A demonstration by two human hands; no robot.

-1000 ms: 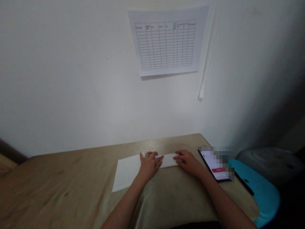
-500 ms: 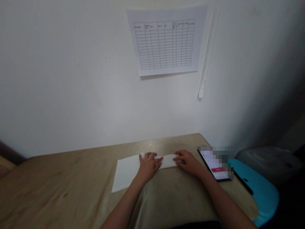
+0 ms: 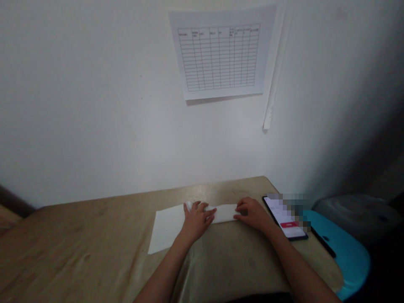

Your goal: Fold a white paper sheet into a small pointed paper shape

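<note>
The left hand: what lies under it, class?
From under the left hand, lined paper extends on one side and a white strip on the other; whether they join is covered.

Faint lines ruled across the flat white rectangular paper sheet (image 3: 166, 231); plain white along the long narrow paper strip (image 3: 224, 213). Dull tan, with darker brown blotches, over the broad round-cornered tabletop (image 3: 94, 244). Dark grid on the white printed paper chart (image 3: 221, 57), against the pale grey-white flat wall (image 3: 94, 118). Red block on the whitish screen of the dark-edged rectangular phone (image 3: 277, 212). Solid turquoise on the rounded smooth-surfaced seat (image 3: 350, 252).
</note>
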